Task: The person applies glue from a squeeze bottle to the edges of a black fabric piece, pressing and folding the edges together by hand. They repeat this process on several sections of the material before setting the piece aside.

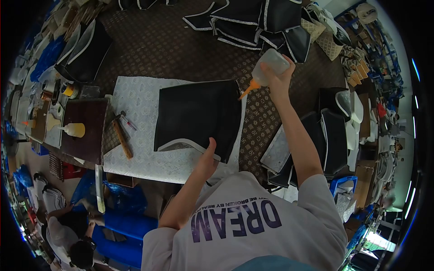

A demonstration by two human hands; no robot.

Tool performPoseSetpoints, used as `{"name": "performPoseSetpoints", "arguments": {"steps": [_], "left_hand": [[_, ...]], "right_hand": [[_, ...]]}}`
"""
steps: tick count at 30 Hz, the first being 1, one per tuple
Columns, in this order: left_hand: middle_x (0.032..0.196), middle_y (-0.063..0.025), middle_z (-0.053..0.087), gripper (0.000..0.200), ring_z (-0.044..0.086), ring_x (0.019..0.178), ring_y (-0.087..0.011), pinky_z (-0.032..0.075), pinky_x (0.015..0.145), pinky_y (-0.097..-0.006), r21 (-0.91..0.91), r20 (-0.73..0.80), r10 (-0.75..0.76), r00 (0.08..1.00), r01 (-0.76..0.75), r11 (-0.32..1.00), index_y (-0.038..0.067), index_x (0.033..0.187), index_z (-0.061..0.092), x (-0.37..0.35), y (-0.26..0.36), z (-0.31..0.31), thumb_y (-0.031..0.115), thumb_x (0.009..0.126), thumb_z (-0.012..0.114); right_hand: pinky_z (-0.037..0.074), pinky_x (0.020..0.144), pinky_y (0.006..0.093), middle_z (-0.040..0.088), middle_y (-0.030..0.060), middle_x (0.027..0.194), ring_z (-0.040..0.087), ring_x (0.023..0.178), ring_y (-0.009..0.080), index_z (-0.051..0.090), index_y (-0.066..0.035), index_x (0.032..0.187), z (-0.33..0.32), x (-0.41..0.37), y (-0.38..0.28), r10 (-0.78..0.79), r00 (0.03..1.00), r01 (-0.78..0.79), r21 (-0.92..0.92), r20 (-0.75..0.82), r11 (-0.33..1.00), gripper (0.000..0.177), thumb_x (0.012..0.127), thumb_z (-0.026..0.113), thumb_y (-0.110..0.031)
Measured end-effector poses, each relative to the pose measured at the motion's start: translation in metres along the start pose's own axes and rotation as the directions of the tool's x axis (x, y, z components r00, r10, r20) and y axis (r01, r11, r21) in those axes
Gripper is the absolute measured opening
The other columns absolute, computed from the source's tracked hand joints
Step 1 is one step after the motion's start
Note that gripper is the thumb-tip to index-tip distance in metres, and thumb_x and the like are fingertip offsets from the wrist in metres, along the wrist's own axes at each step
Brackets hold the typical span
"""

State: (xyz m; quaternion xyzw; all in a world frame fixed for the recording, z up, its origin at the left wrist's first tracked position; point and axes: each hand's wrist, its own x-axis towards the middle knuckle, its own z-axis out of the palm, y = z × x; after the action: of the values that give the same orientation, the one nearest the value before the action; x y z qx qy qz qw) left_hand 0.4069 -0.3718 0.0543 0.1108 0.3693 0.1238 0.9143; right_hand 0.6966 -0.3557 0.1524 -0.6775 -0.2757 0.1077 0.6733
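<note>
A black leather-like bag panel (196, 117), with a curved white edge along its bottom, lies on a white patterned sheet (135, 95). My left hand (208, 161) grips the panel's lower right edge, thumb on top and the other fingers hidden beneath. In my right hand (281, 77) is a translucent squeeze bottle (271, 65), tilted with its orange nozzle (248, 89) pointing down to the left. The nozzle tip is right at the panel's upper right edge.
Left of the panel lie a hammer (121, 135) and a small red-and-clear tool (129, 123). A second glue bottle (74, 130) rests on a dark board (86, 144). Black pieces (253, 22) are piled at the back, more (334, 140) at right. Another person (68, 239) sits lower left.
</note>
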Motion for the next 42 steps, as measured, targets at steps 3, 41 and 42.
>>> {"name": "performPoseSetpoints", "arguments": {"steps": [3, 41, 42], "left_hand": [[0.124, 0.0015, 0.054, 0.053, 0.048, 0.115, -0.0128, 0.038, 0.097, -0.0285, 0.009, 0.027, -0.01, 1.0, 0.009, 1.0, 0.008, 0.124, 0.052, 0.001, 0.004, 0.01, 0.049, 0.089, 0.055], [0.131, -0.0065, 0.053, 0.058, 0.05, 0.119, -0.0214, 0.04, 0.101, -0.0348, -0.106, 0.013, 0.048, 0.999, -0.046, 0.993, 0.005, 0.131, 0.045, -0.009, 0.023, 0.02, 0.047, 0.093, 0.05], [0.128, -0.0042, 0.054, 0.056, 0.051, 0.117, -0.0192, 0.041, 0.099, -0.033, -0.105, 0.044, 0.05, 0.998, -0.046, 0.993, 0.006, 0.129, 0.048, -0.009, 0.021, 0.015, 0.048, 0.092, 0.051]], "right_hand": [[0.047, 0.089, 0.0404, 0.043, 0.015, 0.12, 0.051, 0.11, 0.0262, 0.026, -0.009, 0.129, -0.005, -0.009, -0.004, 0.013, 1.0, -0.013, 0.006, 0.002, 1.0, 0.079, 0.073, 0.08, -0.022], [0.044, 0.092, 0.0351, 0.044, 0.0139, 0.12, 0.048, 0.111, 0.0213, 0.022, -0.005, 0.132, -0.006, 0.002, 0.002, 0.003, 0.997, 0.007, 0.12, -0.084, 0.993, 0.081, 0.076, 0.078, -0.022], [0.044, 0.092, 0.035, 0.043, 0.014, 0.121, 0.048, 0.111, 0.0213, 0.021, -0.005, 0.132, -0.002, 0.011, 0.01, -0.014, 0.995, 0.024, 0.102, -0.096, 0.995, 0.082, 0.076, 0.078, -0.022]]}}
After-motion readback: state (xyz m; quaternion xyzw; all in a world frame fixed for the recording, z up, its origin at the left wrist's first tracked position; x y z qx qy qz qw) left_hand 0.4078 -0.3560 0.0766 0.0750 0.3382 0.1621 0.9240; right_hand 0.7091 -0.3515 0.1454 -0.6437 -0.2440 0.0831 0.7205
